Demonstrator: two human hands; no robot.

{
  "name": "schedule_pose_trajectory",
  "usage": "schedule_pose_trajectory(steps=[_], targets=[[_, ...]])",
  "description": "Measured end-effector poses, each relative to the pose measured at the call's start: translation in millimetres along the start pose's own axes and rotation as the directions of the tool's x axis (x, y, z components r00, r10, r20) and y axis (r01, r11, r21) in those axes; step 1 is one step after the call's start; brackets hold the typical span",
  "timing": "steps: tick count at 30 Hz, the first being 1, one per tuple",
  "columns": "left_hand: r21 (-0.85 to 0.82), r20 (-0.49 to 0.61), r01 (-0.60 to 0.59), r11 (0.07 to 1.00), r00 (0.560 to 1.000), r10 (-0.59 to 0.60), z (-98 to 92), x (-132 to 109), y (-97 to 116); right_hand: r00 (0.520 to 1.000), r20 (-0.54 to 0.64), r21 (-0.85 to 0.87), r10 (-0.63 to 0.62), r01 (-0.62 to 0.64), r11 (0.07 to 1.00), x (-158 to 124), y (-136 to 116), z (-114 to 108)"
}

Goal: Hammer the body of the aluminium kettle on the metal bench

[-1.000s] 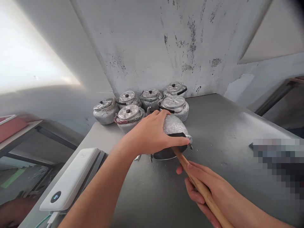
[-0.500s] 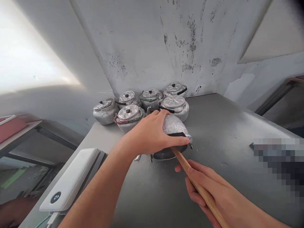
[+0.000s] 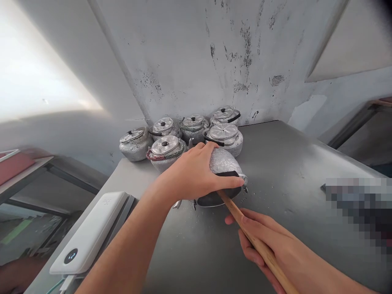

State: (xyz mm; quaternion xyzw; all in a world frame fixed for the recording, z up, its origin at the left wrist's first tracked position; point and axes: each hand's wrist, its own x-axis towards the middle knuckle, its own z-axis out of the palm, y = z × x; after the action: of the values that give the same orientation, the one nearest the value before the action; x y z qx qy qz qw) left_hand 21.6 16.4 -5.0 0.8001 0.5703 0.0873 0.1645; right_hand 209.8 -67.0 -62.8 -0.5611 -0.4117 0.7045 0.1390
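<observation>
A dented silver metal kettle (image 3: 225,160) lies tipped on the grey table (image 3: 284,159), its dark open mouth facing me. My left hand (image 3: 196,169) is clamped over its side, thumb stretched across the rim. The spout pokes out at the left, below my wrist. In my right hand (image 3: 266,241) is a wooden stick (image 3: 234,208), fingers wrapped round it and pointing up to the left. Its far end goes into the kettle's mouth, where I cannot make out what is on it. Pale specks are scattered on the table around the kettle.
Several lidded silver kettles (image 3: 165,145) stand behind, near the stained wall (image 3: 190,61). A white power bank (image 3: 88,234) with a cable lies at the table's left edge. A blurred-out dark object (image 3: 358,208) is at the right. Someone's arm (image 3: 18,273) shows at lower left.
The inner end of the wooden stick has shifted slightly left within the kettle's mouth. Both hands keep their grip, and the kettle stays in place.
</observation>
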Motion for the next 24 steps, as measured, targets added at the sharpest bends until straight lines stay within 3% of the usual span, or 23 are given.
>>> schedule_pose_trajectory(steps=[10, 19, 24], targets=[[-0.018, -0.012, 0.010, 1.000, 1.000, -0.010, 0.9, 0, 1, 0.990, 0.037, 0.043, -0.134, 0.133, 0.990, 9, 15, -5], [-0.023, -0.023, 0.023, 0.999, 0.999, -0.024, -0.6, 1, 2, 0.985, 0.036, 0.068, -0.171, 0.168, 0.983, 12, 15, -7], [-0.017, -0.018, 0.036, 0.999, 0.999, -0.037, -1.2, 0, 3, 0.988, 0.044, -0.004, -0.145, 0.145, 0.989, 10, 7, -7]])
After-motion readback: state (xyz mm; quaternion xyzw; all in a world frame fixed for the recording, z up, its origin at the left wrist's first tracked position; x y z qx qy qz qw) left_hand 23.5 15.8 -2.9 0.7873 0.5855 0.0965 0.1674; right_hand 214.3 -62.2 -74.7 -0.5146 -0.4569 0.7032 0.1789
